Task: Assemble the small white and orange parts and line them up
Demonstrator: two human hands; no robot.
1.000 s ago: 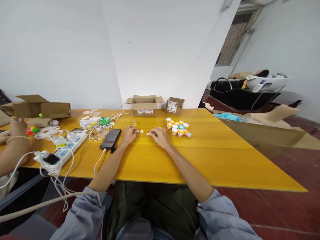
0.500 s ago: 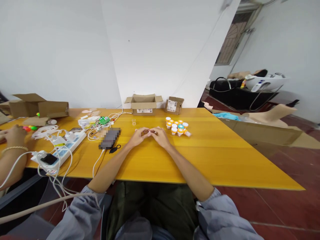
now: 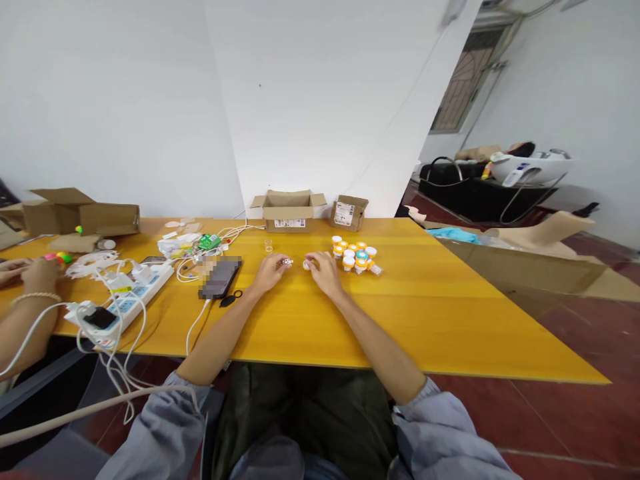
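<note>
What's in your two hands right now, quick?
Left hand: closed, holding a small white piece with dark marks.
Right hand: closed, holding a small whitish piece, too tiny to identify.

Held pieces [image 3: 287, 262] number two; one bench [image 3: 440, 313] carries two labelled cardboard boxes [image 3: 289, 214], one white power strip [image 3: 137, 302], one small clear cylinder [image 3: 269, 246] and about eleven lidded jars [image 3: 349, 261], crowded past exact counting, one teal-lidded.
</note>
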